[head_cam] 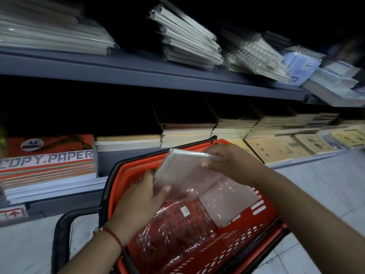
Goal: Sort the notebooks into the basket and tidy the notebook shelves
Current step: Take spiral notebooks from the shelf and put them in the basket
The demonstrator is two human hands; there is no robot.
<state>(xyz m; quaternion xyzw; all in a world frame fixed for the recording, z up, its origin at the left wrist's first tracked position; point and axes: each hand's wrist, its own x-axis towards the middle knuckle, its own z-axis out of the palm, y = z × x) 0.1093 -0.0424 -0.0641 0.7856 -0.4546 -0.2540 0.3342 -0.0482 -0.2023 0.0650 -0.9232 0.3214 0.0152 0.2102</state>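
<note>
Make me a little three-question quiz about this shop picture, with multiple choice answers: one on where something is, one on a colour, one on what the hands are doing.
1. Where does the copy paper stack lie?
A. in the basket
B. on the lower shelf, at the left
C. on the upper shelf

2. What colour is the basket?
A. red-orange
B. blue
C. green

3. How is the spiral notebook held?
A. by no hand
B. by one hand
C. by both hands, over the basket

Answers:
1 B: its printed wrapper shows left of the basket, under the grey shelf board.
2 A: the slotted wall is red-orange.
3 C: the left hand grips its lower edge and the right hand its upper corner.
</note>
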